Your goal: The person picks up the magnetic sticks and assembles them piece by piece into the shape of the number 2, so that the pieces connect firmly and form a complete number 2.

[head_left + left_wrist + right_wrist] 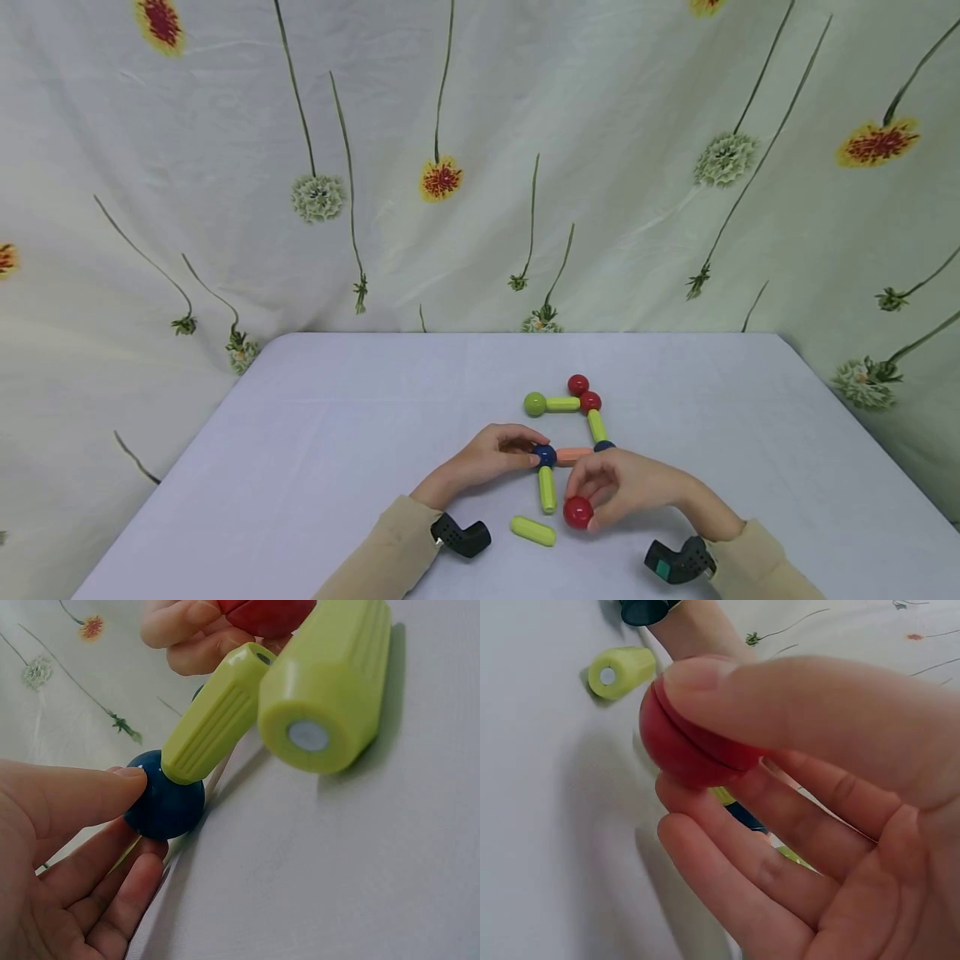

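My left hand (498, 454) pinches a blue ball (545, 455) between thumb and fingers. A yellow-green magnetic rod (547, 490) runs from that ball toward me, its near end close to the red ball (578, 512) that my right hand (626, 487) holds by thumb and fingertips. The right wrist view shows a seam round this red ball (694, 739). An orange rod (573, 456) joins the held blue ball to a second blue ball (604, 447), partly hidden behind my right hand. A loose yellow-green rod (533, 531) lies on the table between my wrists.
Beyond the hands, a yellow-green rod (597, 426) leads from the second blue ball to a red ball (590, 402). Another red ball (578, 384) sits against it, and a further rod (562, 404) ends at a green ball (535, 404). A flowered cloth (480, 275) hangs behind the white table (360, 400).
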The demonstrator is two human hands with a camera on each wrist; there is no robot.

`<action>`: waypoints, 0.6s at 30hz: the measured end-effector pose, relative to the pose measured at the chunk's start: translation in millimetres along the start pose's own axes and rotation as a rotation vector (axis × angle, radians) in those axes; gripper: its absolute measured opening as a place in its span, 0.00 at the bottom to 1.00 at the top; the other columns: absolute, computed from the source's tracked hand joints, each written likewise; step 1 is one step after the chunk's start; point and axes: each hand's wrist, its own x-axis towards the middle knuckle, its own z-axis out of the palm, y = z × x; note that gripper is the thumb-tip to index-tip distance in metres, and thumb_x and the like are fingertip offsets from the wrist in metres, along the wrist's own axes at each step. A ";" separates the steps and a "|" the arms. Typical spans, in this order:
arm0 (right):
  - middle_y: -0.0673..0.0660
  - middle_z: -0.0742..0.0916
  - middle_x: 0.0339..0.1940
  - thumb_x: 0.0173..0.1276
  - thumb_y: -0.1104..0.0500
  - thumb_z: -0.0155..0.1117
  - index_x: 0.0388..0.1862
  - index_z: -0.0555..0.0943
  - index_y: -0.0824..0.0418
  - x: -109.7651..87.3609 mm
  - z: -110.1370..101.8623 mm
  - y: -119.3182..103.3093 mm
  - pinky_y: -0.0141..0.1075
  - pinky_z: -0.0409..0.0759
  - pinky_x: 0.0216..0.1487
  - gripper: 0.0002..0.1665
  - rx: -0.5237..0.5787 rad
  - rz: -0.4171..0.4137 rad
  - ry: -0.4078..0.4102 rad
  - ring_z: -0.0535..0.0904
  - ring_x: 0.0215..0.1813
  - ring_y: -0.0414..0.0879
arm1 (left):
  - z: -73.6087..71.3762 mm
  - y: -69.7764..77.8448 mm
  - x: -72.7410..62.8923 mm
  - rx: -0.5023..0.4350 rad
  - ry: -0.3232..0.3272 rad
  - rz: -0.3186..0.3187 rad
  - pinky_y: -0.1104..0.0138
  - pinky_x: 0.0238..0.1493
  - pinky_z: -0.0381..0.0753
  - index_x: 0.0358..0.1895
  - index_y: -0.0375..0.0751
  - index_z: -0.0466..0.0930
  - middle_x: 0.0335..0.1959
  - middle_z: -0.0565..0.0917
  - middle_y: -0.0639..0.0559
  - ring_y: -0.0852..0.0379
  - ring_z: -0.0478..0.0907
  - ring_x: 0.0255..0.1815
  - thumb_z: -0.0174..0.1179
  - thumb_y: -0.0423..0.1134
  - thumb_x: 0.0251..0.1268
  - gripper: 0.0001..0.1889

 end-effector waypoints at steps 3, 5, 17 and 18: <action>0.57 0.84 0.44 0.56 0.65 0.68 0.45 0.77 0.67 0.7 1.3 2.6 0.34 0.78 0.48 0.18 -0.005 0.000 -0.008 0.81 0.45 0.47 | 0.1 0.0 0.3 0.000 0.000 0.001 0.70 0.46 0.74 0.50 0.40 0.81 0.43 0.82 0.53 0.60 0.75 0.42 0.59 0.35 0.63 0.13; 0.55 0.84 0.43 0.56 0.64 0.69 0.45 0.77 0.67 1.3 2.1 4.2 0.34 0.78 0.48 0.17 -0.014 -0.001 -0.011 0.81 0.43 0.47 | 0.1 -0.4 0.5 0.001 0.000 0.000 0.70 0.46 0.74 0.50 0.41 0.81 0.43 0.82 0.53 0.60 0.75 0.42 0.59 0.35 0.63 0.13; 0.52 0.84 0.42 0.55 0.64 0.71 0.44 0.79 0.64 4.5 6.0 9.0 0.34 0.78 0.46 0.17 -0.064 -0.007 -0.012 0.80 0.41 0.43 | 0.4 0.2 0.2 -0.005 0.006 -0.008 0.70 0.46 0.74 0.50 0.41 0.81 0.43 0.82 0.54 0.60 0.76 0.42 0.59 0.36 0.63 0.13; 0.52 0.84 0.42 0.55 0.64 0.71 0.44 0.79 0.63 4.7 6.2 9.3 0.34 0.78 0.46 0.17 -0.068 -0.007 -0.012 0.80 0.41 0.43 | 0.4 0.1 0.1 -0.004 0.006 -0.007 0.70 0.46 0.74 0.50 0.41 0.81 0.43 0.82 0.54 0.60 0.76 0.42 0.59 0.36 0.63 0.13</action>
